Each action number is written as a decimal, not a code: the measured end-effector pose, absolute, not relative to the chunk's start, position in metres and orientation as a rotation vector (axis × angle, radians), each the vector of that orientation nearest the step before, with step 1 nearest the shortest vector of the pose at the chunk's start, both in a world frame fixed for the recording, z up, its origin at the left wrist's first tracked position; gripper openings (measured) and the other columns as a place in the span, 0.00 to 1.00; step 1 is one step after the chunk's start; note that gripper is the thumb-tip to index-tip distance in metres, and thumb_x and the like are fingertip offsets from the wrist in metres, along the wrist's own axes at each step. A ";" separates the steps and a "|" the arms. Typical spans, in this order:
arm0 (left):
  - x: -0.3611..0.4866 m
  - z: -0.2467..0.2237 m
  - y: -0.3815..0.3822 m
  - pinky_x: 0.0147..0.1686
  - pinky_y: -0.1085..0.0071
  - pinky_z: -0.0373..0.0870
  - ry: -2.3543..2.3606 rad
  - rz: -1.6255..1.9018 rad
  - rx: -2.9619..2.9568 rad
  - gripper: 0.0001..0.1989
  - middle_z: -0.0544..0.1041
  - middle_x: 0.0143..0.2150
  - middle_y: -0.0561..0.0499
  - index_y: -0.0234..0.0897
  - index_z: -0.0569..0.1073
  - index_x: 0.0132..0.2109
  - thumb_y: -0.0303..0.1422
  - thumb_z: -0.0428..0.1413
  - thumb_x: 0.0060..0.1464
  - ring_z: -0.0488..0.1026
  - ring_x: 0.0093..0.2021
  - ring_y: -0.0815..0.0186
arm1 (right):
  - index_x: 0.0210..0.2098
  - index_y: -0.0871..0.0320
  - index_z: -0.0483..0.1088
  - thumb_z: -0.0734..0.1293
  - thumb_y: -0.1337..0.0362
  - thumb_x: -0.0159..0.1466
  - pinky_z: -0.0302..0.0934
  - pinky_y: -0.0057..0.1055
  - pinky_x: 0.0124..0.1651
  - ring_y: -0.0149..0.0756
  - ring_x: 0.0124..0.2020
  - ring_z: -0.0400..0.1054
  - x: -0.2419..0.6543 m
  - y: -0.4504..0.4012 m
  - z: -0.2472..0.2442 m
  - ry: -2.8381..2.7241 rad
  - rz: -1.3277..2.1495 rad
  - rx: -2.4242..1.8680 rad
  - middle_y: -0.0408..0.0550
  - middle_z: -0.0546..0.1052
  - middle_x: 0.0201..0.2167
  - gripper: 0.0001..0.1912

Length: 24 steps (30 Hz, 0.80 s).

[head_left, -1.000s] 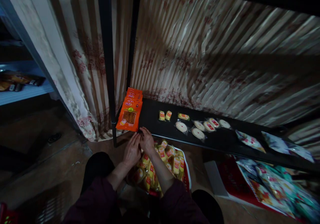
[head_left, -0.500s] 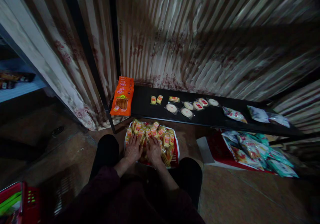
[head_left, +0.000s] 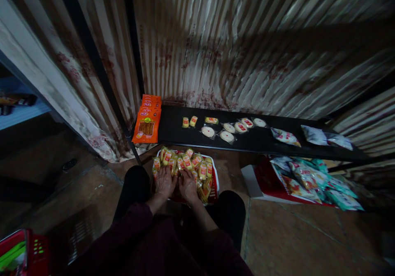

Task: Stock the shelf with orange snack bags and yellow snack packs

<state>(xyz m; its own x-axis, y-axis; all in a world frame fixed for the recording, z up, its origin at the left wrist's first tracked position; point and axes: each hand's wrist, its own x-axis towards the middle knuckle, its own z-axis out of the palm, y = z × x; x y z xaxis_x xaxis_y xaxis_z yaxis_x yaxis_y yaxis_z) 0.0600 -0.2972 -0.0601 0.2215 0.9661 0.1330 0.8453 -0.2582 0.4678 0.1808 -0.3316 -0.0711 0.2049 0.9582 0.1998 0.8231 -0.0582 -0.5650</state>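
A white-rimmed red box stands on the floor between my knees, full of small yellow wrapped snacks. Both hands rest on the snacks at the near side of the box. My left hand lies palm down with its fingers apart, pointing away from me. Beside it, my right hand also lies spread on the packets. Neither hand visibly grips a packet. Beyond the box, several yellow packets and round white wrapped cakes lie on a low black shelf.
Orange snack bags lie at the shelf's left end, white bags towards its right. A red-and-white box of green and white bags sits under its right part. A red basket stands at lower left. Dark shelf posts rise at left.
The view has shifted slightly, so the shelf and curtain sit further left. My hands have drawn slightly closer to me over the snacks.
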 end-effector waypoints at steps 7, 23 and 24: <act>0.061 -0.065 -0.299 0.52 0.58 0.63 1.682 0.651 2.267 0.20 0.73 0.48 0.39 0.30 0.67 0.54 0.32 0.51 0.55 0.68 0.50 0.54 | 0.50 0.63 0.70 0.57 0.71 0.60 0.58 0.44 0.59 0.45 0.58 0.61 0.182 -0.332 -0.077 -1.639 0.244 -1.910 0.60 0.70 0.54 0.21; 0.067 -0.057 -0.299 0.55 0.59 0.63 1.626 0.648 2.058 0.23 0.67 0.52 0.39 0.32 0.65 0.59 0.31 0.49 0.55 0.66 0.53 0.56 | 0.55 0.65 0.66 0.59 0.71 0.61 0.51 0.40 0.64 0.42 0.60 0.59 0.184 -0.316 -0.069 -1.756 0.305 -1.966 0.58 0.72 0.54 0.23; 0.068 -0.058 -0.299 0.55 0.60 0.63 1.622 0.670 2.022 0.22 0.67 0.52 0.39 0.31 0.66 0.58 0.30 0.48 0.56 0.66 0.53 0.56 | 0.55 0.66 0.67 0.59 0.72 0.61 0.52 0.40 0.63 0.42 0.60 0.60 0.185 -0.317 -0.068 -1.758 0.312 -1.961 0.59 0.72 0.54 0.23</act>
